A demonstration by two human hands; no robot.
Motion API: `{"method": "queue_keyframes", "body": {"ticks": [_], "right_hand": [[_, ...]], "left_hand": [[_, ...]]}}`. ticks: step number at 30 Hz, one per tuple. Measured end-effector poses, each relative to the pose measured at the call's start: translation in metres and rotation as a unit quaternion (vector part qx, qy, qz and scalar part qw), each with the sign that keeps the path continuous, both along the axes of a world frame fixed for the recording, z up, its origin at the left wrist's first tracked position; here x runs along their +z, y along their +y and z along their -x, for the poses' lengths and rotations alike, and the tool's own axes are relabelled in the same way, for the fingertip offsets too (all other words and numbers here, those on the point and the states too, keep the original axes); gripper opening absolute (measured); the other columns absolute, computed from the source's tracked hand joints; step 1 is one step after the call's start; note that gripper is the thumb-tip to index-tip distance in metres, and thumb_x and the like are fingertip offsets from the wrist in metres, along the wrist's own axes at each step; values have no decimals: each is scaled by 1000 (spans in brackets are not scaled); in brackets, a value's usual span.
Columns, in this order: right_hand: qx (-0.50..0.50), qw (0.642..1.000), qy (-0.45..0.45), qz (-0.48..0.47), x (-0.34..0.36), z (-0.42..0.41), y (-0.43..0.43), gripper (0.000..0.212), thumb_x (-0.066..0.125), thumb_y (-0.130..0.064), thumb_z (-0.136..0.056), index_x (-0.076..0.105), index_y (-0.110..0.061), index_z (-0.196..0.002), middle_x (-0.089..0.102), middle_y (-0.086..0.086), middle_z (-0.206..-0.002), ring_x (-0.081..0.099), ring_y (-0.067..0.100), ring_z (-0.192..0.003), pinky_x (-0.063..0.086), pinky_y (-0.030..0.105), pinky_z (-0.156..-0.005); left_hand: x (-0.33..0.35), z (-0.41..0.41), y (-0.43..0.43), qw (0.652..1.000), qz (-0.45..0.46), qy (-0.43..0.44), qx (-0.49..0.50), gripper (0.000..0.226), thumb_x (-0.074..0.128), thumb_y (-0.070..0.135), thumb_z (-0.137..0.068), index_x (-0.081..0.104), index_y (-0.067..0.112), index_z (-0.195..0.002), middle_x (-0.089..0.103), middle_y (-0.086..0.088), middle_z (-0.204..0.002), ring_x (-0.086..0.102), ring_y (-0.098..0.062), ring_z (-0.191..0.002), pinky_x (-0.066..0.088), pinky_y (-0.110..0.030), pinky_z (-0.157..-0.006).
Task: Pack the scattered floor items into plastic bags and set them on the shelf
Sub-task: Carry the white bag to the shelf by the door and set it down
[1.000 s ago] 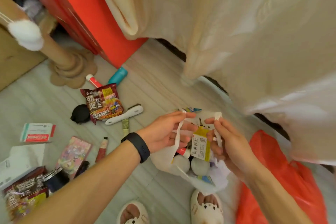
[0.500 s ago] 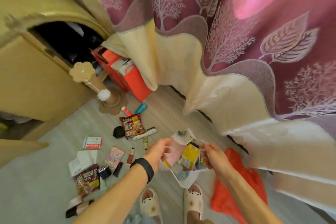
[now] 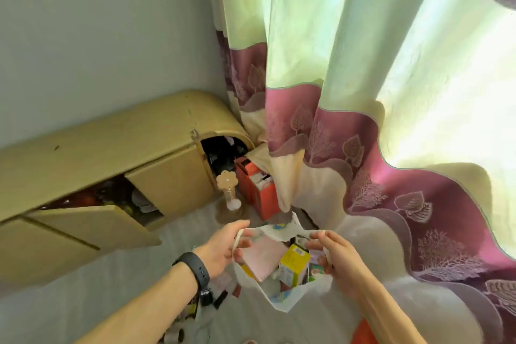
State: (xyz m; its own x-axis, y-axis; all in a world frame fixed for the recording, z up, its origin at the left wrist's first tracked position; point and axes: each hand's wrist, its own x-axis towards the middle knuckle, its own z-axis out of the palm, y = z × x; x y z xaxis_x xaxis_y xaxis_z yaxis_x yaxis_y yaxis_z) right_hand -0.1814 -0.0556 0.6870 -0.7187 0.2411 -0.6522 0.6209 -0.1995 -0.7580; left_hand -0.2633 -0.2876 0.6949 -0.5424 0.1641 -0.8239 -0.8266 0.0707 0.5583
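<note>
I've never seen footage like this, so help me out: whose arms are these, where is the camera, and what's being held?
No machine here: a person wears a camera on the head, looking down past their own arms. The left hand, with a black wristband, and the right hand each pinch one side of a white plastic bag, holding it open. Inside show a yellow box and a pink notebook. Some small items lie on the floor under the left forearm, too blurred to name. Behind stand a beige cabinet, a red bag and a curtain.
</note>
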Motion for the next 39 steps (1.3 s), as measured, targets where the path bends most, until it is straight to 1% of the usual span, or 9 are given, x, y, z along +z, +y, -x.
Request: {"method": "queue_keyframes", "body": {"ticks": [3,7,11,17,21,26,32,35,39], "right_hand": [[68,997,30,5,29,15,-21,25,49,-26,-102,66,-9,-102,77,3,-87,40,12,-52,32,20,-49],[185,980,78,-6,64,30,-53,27,51,-33,-101,65,-11,-105,77,-1,-93,44,11,-52,34,24,-54],[298,947,120,4,96,39,-106,27,52,-35,-99,65,-13,-108,76,-3,-96,46,13,-56,37,33,-65],[415,897,151,27,130,33,-204,37,61,-48,-91,66,-14,-105,75,-4,-100,40,13,-56,37,28,-59],[460,875,144,47,141,17,-279,32,60,-47,-92,64,-18,-106,73,-1,-105,39,13,-56,36,26,-55],[498,857,109,80,138,-15,-381,43,62,-45,-92,62,-9,-116,71,7,-109,44,14,-63,36,26,-54],[519,846,69,100,144,-62,-529,46,63,-48,-89,71,-6,-105,68,-1,-75,41,12,-61,32,25,-51],[532,839,70,91,149,-84,-601,58,64,-54,-83,66,-4,-113,68,3,-89,42,11,-59,32,25,-50],[520,845,76,99,151,-105,-683,69,68,-59,-74,62,-4,-115,70,5,-107,42,9,-60,32,24,-50]], "left_hand": [[34,-7,-31,998,3,17,58,36,56,37,-96,65,3,-103,56,-1,-56,44,-8,-44,33,-18,-43],[66,-33,-73,992,16,47,118,44,58,44,-92,68,5,-109,59,1,-61,43,-11,-56,35,-25,-55],[98,-76,-125,971,7,82,226,48,58,42,-93,65,-1,-113,56,-4,-67,42,-12,-54,37,-22,-47],[126,-157,-210,932,12,109,345,53,58,50,-89,68,3,-110,56,-3,-69,44,-15,-55,38,-28,-58],[145,-206,-266,904,23,119,410,56,58,51,-89,65,1,-114,54,-3,-67,41,-14,-52,36,-29,-59],[151,-264,-353,876,36,120,466,57,59,51,-89,65,0,-114,57,-3,-66,43,-15,-52,38,-30,-61],[140,-335,-497,870,13,109,480,62,60,54,-87,58,4,-123,70,-10,-88,50,-16,-58,41,-29,-63],[141,-367,-566,873,-10,105,477,63,60,57,-87,55,9,-127,73,-8,-109,63,-21,-77,46,-32,-71],[151,-386,-643,881,-13,113,460,68,58,61,-85,50,15,-134,71,-2,-116,71,-26,-95,50,-36,-85]]}}
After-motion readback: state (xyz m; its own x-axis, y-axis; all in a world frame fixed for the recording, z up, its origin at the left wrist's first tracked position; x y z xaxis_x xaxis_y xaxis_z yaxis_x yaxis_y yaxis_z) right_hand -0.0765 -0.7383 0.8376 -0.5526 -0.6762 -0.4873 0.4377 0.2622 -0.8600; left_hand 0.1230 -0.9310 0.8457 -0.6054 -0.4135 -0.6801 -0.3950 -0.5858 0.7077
